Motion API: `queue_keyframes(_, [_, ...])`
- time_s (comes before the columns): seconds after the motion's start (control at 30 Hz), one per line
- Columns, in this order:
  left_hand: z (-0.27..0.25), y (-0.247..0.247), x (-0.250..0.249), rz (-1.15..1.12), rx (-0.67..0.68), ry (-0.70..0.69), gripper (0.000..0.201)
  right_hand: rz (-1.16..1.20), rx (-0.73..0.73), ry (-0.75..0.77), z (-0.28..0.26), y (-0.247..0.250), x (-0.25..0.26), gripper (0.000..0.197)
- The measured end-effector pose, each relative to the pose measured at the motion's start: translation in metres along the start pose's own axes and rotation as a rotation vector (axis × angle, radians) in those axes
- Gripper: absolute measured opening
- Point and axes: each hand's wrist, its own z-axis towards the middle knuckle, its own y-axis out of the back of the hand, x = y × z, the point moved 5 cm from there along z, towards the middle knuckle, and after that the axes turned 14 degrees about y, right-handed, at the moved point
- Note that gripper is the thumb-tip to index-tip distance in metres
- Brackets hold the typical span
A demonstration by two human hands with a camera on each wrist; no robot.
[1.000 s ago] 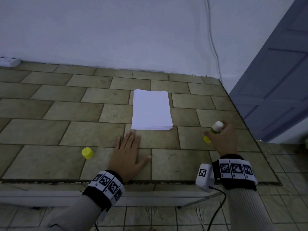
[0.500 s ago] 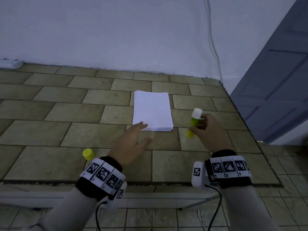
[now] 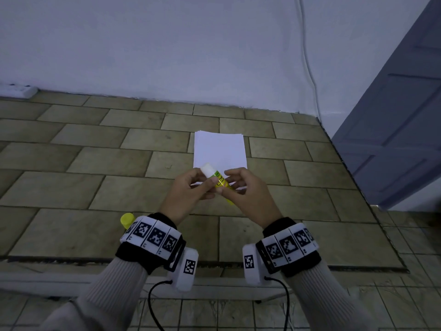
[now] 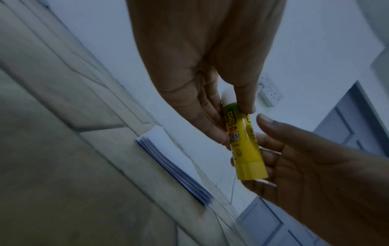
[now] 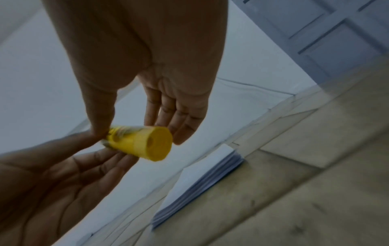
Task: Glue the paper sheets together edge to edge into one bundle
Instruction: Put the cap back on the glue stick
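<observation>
Holding the glue stick (image 3: 218,181) in both hands, left hand (image 3: 188,193) and right hand (image 3: 245,189) each pinching it above the paper stack (image 3: 219,149), we've uncapped it; no gluing shows yet.

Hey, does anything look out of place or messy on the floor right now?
Only slightly. The yellow glue cap lies loose on the tiled floor, away from the yellow glue stick that both hands hold. The white paper stack has slightly uneven edges. Nothing spilled or damaged.
</observation>
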Motion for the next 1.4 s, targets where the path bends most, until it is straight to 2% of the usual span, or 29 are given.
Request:
queue_keyframes(0.1, [0.002,0.008,0.006,-0.11,-0.029,0.031,0.008,0.175,0.105,-0.239,-0.006,-0.007,-0.016,0.025])
queue_keyframes(0.2, [0.004,0.011,0.009,-0.15,-0.044,0.044,0.01,0.425,0.159,-0.358,-0.014,-0.013,-0.019,0.029])
queue_keyframes(0.3, [0.003,0.011,0.009,-0.143,-0.046,0.047,0.013,0.522,0.138,-0.345,-0.016,-0.014,-0.021,0.026])
queue_keyframes(0.37, [0.004,0.01,0.01,-0.133,-0.056,0.045,0.014,0.523,0.09,-0.302,-0.016,-0.012,-0.023,0.013])
queue_keyframes(0.4, [0.004,0.01,0.01,-0.125,-0.062,0.046,0.015,0.484,0.064,-0.261,-0.015,-0.01,-0.023,0.01])
queue_keyframes(0.5, [0.004,0.007,0.014,-0.12,-0.073,0.055,0.014,0.189,-0.02,-0.132,-0.013,-0.005,-0.022,0.03])
queue_keyframes(0.6, [0.002,0.003,0.014,-0.126,-0.068,0.045,0.009,-0.027,-0.087,-0.051,-0.012,-0.004,-0.016,0.036])
queue_keyframes(0.7, [0.002,0.003,0.011,-0.12,-0.067,0.029,0.009,0.054,0.028,-0.148,-0.01,-0.01,-0.022,0.042])
queue_keyframes(0.8, [0.003,0.008,0.009,-0.133,-0.083,0.031,0.01,0.344,0.099,-0.383,-0.011,-0.013,-0.024,0.027])
queue_keyframes(0.87, [0.002,0.01,0.009,-0.133,-0.089,0.029,0.01,0.505,0.101,-0.454,-0.012,-0.012,-0.022,0.024])
queue_keyframes(1.03, [0.002,0.013,0.011,-0.141,-0.096,0.032,0.011,0.537,0.064,-0.348,-0.012,-0.01,-0.026,0.011])
queue_keyframes(1.13, [0.001,0.011,0.012,-0.138,-0.09,0.037,0.009,0.344,0.009,-0.178,-0.01,-0.006,-0.024,0.028])
queue_keyframes(1.23, [0.0,0.007,0.012,-0.122,-0.083,0.03,0.012,0.139,-0.016,-0.077,-0.009,-0.006,-0.021,0.039])
queue_keyframes(1.33, [0.0,0.006,0.011,-0.114,-0.082,0.015,0.012,0.103,0.062,-0.093,-0.009,-0.009,-0.019,0.042])
queue_keyframes(1.4, [0.0,0.008,0.009,-0.121,-0.088,0.008,0.011,0.209,0.117,-0.227,-0.01,-0.012,-0.02,0.035])
